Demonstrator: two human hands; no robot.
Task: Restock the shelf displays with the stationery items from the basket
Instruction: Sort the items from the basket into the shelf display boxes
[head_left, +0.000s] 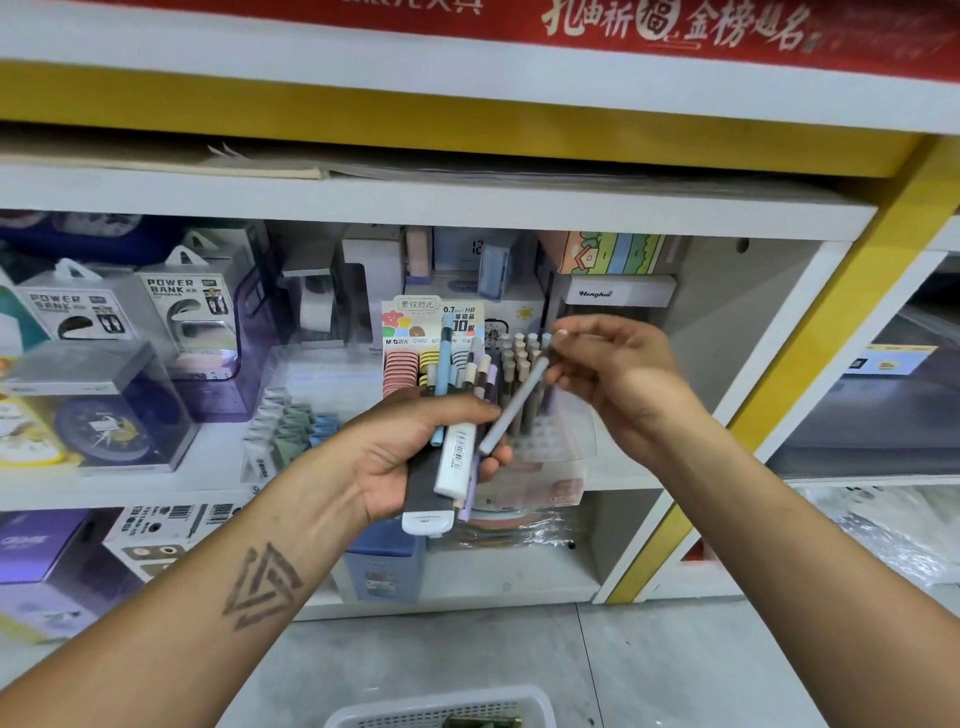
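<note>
My left hand (400, 452) is closed around a bundle of stationery (454, 452): several pastel pens, a white barcoded marker and a dark flat pack. Out of that bundle slants a pale grey-blue pen (511, 410), gripped at its upper end by the fingertips of my right hand (618, 379). Both hands hover in front of a clear pen display stand (524, 374) on the middle shelf, filled with several upright pens. The white basket (447, 712) shows at the bottom edge, on the floor below my arms.
Left of the stand sit a lead-refill display card (431, 332), a tray of pastel items (291, 421), power bank boxes (182, 306) and a boxed clock (109, 415). A white Hengha box (621, 291) stands behind my right hand. A yellow shelf post (810, 332) rises on the right.
</note>
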